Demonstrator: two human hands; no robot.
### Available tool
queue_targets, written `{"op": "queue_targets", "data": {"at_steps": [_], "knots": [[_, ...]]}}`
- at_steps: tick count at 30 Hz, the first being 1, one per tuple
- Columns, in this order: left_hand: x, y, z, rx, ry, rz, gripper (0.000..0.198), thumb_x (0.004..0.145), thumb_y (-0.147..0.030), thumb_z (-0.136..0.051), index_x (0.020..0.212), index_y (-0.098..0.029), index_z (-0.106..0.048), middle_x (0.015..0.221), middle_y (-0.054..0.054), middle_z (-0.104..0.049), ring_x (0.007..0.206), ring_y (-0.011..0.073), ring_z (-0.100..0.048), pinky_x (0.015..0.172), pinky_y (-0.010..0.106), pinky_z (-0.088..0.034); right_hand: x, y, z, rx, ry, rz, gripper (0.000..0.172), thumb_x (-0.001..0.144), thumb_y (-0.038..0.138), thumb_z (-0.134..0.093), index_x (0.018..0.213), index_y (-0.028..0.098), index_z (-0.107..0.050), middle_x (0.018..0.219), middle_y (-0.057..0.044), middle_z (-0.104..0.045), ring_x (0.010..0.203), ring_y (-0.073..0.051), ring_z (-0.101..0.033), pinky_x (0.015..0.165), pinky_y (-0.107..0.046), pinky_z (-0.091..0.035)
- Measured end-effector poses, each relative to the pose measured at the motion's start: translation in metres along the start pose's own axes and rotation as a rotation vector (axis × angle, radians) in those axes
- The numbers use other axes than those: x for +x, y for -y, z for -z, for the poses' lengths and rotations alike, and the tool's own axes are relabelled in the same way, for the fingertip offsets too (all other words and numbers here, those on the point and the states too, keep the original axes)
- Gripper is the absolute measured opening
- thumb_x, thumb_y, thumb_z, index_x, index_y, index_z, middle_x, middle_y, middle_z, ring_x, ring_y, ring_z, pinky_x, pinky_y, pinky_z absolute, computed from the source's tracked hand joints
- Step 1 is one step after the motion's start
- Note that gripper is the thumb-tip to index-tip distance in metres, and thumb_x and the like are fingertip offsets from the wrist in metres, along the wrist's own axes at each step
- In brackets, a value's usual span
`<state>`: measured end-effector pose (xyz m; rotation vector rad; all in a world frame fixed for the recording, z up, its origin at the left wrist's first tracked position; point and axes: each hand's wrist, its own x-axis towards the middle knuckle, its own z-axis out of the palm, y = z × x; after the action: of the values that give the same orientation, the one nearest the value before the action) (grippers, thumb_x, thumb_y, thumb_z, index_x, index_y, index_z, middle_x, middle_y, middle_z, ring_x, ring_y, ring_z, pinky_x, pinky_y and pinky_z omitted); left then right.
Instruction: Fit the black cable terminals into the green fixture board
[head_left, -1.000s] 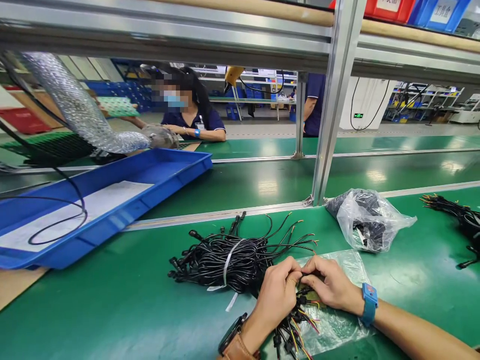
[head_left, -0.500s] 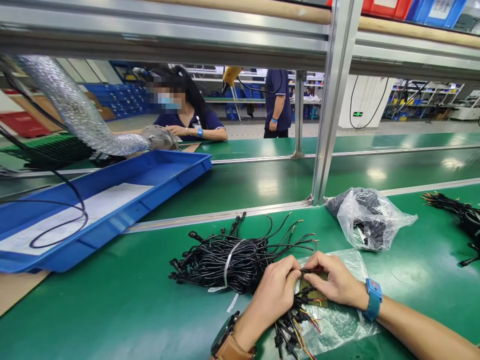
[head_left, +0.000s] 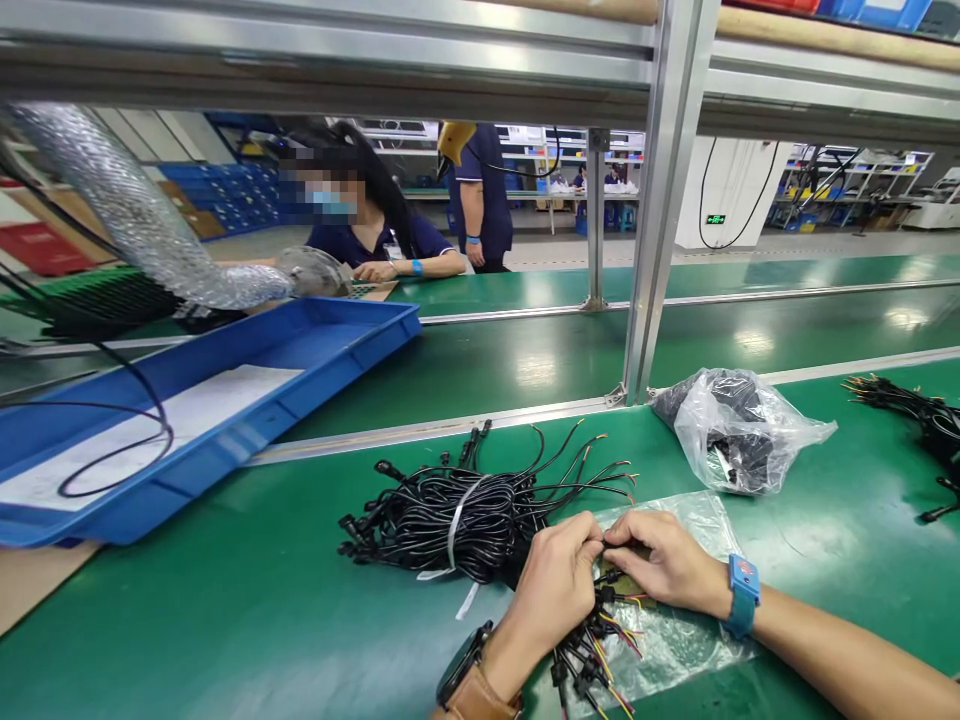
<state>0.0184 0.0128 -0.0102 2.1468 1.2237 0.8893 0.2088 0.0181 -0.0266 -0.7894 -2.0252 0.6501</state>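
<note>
My left hand, with a watch on its wrist, is pinched closed at the right end of a black cable bundle tied with a white band. Fingertip to fingertip with it, my right hand is also pinched, a blue strap on its wrist. A small dark piece shows between the fingertips, too hidden to name. Short black connectors with red and yellow wires lie just below the hands, on a clear flat plastic bag. Bare copper-coloured wire ends stick out above my left hand.
A filled clear bag lies behind my right hand, more black cables at the far right. At left is a long blue tray with paper. A metal post rises behind the bench. A masked person sits across; another stands behind.
Both hands stay pinched together, with only a slight shift of the fingers. The standing person in the background has moved left. The view has tilted slightly.
</note>
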Motion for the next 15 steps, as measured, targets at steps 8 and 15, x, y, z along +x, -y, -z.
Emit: {"op": "queue_targets", "data": {"at_steps": [8,15], "knots": [[0.003,-0.002,0.001,-0.035,0.013,0.032,0.023,0.091,-0.017,-0.041,0.069,-0.022,-0.039,0.062,-0.003,-0.049,0.059,0.0141,-0.047,0.058,0.025,-0.030,0.001,0.002,-0.002,-0.016,0.004,-0.028,0.013,0.099,0.025,-0.057,0.090,0.019,-0.064,0.077,-0.003,-0.069,0.067,-0.016,-0.062,0.063,-0.025,-0.045],[0.007,0.001,0.011,-0.096,0.089,0.040,0.017,0.096,-0.024,-0.044,0.082,-0.021,-0.053,0.079,0.002,-0.063,0.074,0.0172,-0.058,0.069,0.026,-0.039,0.004,0.005,0.005,0.018,0.007,-0.139,0.003,0.093,0.020,-0.060,0.095,0.019,-0.063,0.082,-0.003,-0.072,0.069,-0.015,-0.064,0.062,-0.023,-0.044]]}}
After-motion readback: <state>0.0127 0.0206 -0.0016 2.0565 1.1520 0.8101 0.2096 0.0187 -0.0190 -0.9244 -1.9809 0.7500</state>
